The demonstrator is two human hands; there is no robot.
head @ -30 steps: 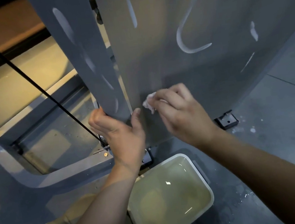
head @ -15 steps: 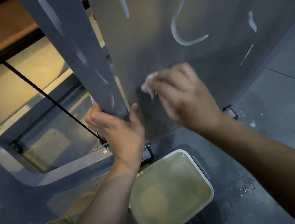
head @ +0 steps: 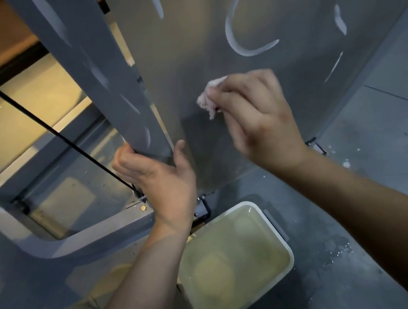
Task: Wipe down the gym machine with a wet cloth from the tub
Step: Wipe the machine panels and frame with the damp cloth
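Note:
The gym machine's broad grey panel (head: 202, 36) rises in front of me, streaked with pale wet marks. My right hand (head: 261, 120) grips a small bunched white cloth (head: 207, 100) and presses it against the panel's lower part. My left hand (head: 159, 179) clasps the bottom end of a narrower grey upright (head: 110, 89), thumb on one side and fingers wrapped round the other edge. The white tub (head: 288, 247) of cloudy yellowish water stands on the floor directly below my hands.
A black cable (head: 35, 117) slants across the left. The machine's curved grey base frame (head: 61, 249) lies at lower left. Black floor brackets (head: 315, 145) anchor the panel. Grey floor (head: 385, 181) with water spatter extends to the right.
My right hand with the cloth has slid upward and a little to the right along the panel. The left hand keeps its hold on the upright.

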